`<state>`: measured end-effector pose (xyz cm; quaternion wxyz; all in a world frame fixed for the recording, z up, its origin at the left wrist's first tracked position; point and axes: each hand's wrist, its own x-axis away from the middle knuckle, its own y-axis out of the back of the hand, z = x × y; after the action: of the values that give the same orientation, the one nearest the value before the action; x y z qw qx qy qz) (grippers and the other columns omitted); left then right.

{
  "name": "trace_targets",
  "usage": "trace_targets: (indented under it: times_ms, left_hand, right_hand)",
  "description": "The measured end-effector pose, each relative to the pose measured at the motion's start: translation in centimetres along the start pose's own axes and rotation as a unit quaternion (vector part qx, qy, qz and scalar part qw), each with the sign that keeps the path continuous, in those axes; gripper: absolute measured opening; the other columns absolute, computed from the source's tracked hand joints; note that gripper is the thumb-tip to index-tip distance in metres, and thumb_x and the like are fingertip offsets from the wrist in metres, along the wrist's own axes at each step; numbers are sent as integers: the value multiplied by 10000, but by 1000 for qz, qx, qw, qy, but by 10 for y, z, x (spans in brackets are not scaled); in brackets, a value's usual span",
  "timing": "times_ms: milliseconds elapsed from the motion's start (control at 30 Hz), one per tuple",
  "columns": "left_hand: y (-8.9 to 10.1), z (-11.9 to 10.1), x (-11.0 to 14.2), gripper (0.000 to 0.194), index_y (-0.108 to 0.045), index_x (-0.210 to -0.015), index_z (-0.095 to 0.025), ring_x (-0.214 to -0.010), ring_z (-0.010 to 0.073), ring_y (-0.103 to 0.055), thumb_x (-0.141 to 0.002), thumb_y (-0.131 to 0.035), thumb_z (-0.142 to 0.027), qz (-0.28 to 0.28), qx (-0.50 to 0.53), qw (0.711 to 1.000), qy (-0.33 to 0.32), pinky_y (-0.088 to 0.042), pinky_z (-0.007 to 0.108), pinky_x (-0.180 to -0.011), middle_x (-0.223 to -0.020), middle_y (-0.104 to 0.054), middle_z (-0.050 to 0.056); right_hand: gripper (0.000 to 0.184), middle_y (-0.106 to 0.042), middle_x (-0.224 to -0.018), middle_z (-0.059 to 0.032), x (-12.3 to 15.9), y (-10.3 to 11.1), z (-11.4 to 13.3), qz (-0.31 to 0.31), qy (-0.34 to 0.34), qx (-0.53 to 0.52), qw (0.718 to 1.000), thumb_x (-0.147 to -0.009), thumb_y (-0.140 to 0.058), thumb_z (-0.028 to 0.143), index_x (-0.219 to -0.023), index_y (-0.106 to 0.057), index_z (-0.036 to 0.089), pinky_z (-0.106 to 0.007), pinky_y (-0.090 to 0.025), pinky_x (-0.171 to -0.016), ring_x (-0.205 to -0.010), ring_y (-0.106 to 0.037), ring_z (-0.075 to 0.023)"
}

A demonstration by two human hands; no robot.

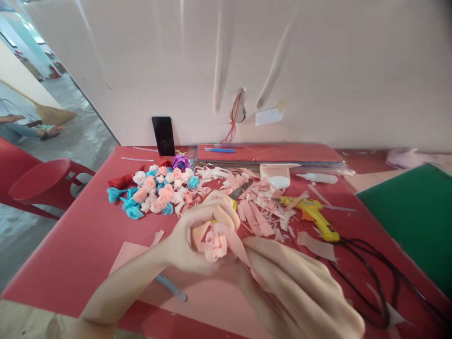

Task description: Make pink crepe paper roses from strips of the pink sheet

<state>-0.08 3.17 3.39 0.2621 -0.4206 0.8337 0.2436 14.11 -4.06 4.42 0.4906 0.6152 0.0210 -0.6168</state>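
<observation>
My left hand (187,240) is closed around the base of a peach paper rose (214,246), whose curled petals face up. A loose paper strip (233,244) runs from the rose over to my right hand (300,282), pinched between its thumb and fingers. Behind my left knuckles a blade (241,189) and bits of yellow show; whether they belong to one tool I cannot tell. Under both hands lies a large sheet of peach paper (219,301), with a grey-blue pen-like stick (172,287) on it.
Finished paper roses (155,190) in peach, white, blue and purple are heaped left. Paper scraps (257,207) cover the middle. A yellow glue gun (314,212) trails a black cable (374,287) at right. A phone (163,135) leans on the wall; a green board (413,226) lies far right.
</observation>
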Motion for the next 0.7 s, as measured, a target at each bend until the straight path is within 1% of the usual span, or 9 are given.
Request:
trace_targets:
  times_ms: [100,167,367,533,700]
  left_hand:
    - [1,-3,-1,188,-429,-668,-213,-617,128,-481,-830,-488,-286,12,-3,1000,-3,-425,331,-655,-596,-436,-20]
    - [1,-5,-2,206,-405,-658,-208,-605,123,-471,-826,-494,-284,16,-4,1000,-9,-424,337,-669,-597,-433,-24]
    - [3,-6,-3,165,-411,-669,-210,-605,128,-444,-813,-489,-238,28,13,999,-14,-419,311,-640,-570,-423,-19]
    - [4,-6,-3,170,-413,-653,-208,-596,128,-431,-800,-496,-223,42,32,999,-2,-417,308,-645,-564,-426,-16]
    - [3,-1,-2,140,-420,-633,-190,-587,111,-420,-725,-523,-172,32,68,997,-5,-402,294,-645,-562,-436,-21]
  right_hand:
    - [166,-714,-707,-15,3,0,0,5,21,10,1000,-753,-567,85,-847,-586,221,-253,-507,-475,-530,-644,-145]
    - [172,-718,-720,-24,5,-2,0,1,18,2,1000,-738,-586,80,-852,-596,209,-253,-517,-487,-539,-650,-148]
    - [206,-722,-739,-25,6,-3,1,-10,-20,-58,998,-696,-602,56,-836,-615,206,-233,-541,-501,-541,-660,-146]
    - [225,-732,-782,-24,3,-3,2,2,-58,-81,995,-720,-582,59,-870,-601,226,-243,-578,-560,-591,-684,-157]
    - [191,-724,-744,-1,-4,-4,4,3,-99,-133,986,-737,-546,45,-807,-624,205,-155,-571,-537,-580,-687,-117]
